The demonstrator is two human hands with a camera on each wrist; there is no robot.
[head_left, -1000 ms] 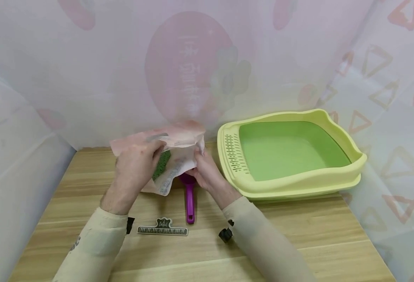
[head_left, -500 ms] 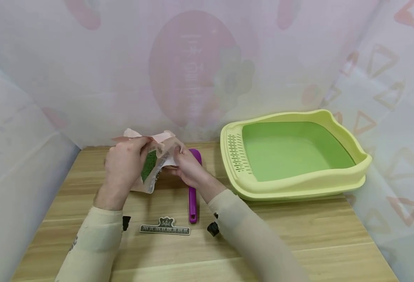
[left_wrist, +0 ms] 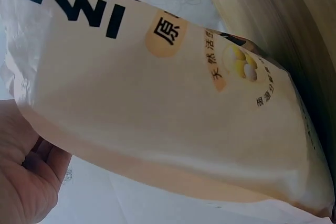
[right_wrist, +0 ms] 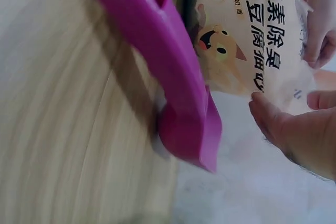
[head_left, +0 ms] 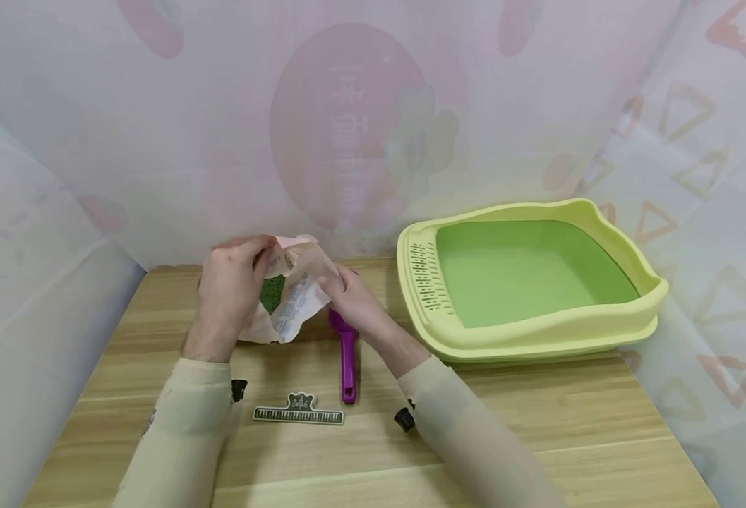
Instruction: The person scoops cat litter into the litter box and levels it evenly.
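Observation:
A pale printed bag of cat litter (head_left: pixel 305 293) stands on the table at the back left, its mouth spread so that green granules (head_left: pixel 272 293) show inside. My left hand (head_left: pixel 229 286) pinches the mouth's left edge. On the opposite side, my right hand (head_left: pixel 361 305) grips the bag's edge between thumb and fingers. The left wrist view shows the bag's side panel (left_wrist: pixel 157 98) close up, with part of the left hand (left_wrist: pixel 26 174) at its top edge. A cartoon cat (right_wrist: pixel 220 45) is printed on the front, seen from the right wrist.
Below the right hand lies a purple litter scoop (head_left: pixel 348 363), its bowl partly hidden. A black clip with a piano-key pattern (head_left: pixel 298 415) lies nearer the front. At the right stands a green litter box with a yellow-green rim (head_left: pixel 525 331). A printed curtain (head_left: pixel 220 141) hangs behind.
My right hand first went left with the bag's edge, passing over the scoop, then came back right. The mouth is spread again, and the left hand has kept its hold on the edge.

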